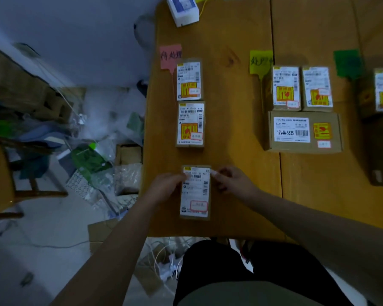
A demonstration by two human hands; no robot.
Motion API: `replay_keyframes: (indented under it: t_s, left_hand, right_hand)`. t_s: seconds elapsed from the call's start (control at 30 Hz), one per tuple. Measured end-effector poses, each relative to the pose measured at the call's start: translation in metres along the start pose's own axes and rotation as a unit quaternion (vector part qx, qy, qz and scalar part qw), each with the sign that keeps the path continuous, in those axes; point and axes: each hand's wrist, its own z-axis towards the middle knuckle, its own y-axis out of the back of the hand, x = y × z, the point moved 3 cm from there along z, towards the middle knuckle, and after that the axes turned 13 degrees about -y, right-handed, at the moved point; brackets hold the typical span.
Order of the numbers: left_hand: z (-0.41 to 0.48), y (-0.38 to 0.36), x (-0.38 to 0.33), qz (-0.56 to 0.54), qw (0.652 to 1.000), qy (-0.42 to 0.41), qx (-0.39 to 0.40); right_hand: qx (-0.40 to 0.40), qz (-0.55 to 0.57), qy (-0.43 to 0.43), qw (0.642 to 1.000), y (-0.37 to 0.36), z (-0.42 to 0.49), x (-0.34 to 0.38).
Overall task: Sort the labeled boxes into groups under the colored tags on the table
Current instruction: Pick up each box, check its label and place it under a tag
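Observation:
A small labeled box [195, 195] lies near the front edge of the wooden table [230, 133]. My left hand [167, 186] grips its left side and my right hand [229, 181] pinches its upper right corner. A pink tag [170, 56] sits at the far left with two labeled boxes [188, 78] [190, 124] in a column below it. A yellow tag [260, 61] has two small boxes [285, 88] [317, 87] and a wide box [304, 131] under it. A green tag [348, 62] lies further right, with another box [382, 93] at the frame edge.
A white device [182, 9] sits at the table's far edge. A dark flat object [382, 151] lies at the right edge. Left of the table the floor holds cardboard boxes [128, 155], plastic bags and a wooden chair [0, 177]. Cables lie under the table.

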Motion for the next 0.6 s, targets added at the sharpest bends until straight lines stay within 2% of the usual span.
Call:
replay_keyframes:
  t_s: [0.1,0.27,0.4,0.6]
  left_hand:
    - [-0.008,-0.018,0.002,-0.04,0.999,-0.029,-0.005]
    - [-0.02,-0.031,-0.033,-0.146,0.979,-0.134,-0.053]
    - [-0.037,-0.032,-0.1,-0.209,0.945,-0.243,-0.069]
    - [-0.077,-0.034,-0.191,-0.24,0.883,-0.389,-0.108]
  right_hand:
    - [0.023,-0.016,0.013,1.0,-0.009,-0.008,-0.011]
    - [-0.025,0.093,0.099,0.99,0.017,-0.023,0.014]
    - [-0.055,0.146,0.195,0.968,0.067,-0.055,0.068]
    - [-0.058,0.18,0.322,0.928,0.125,-0.123,0.14]
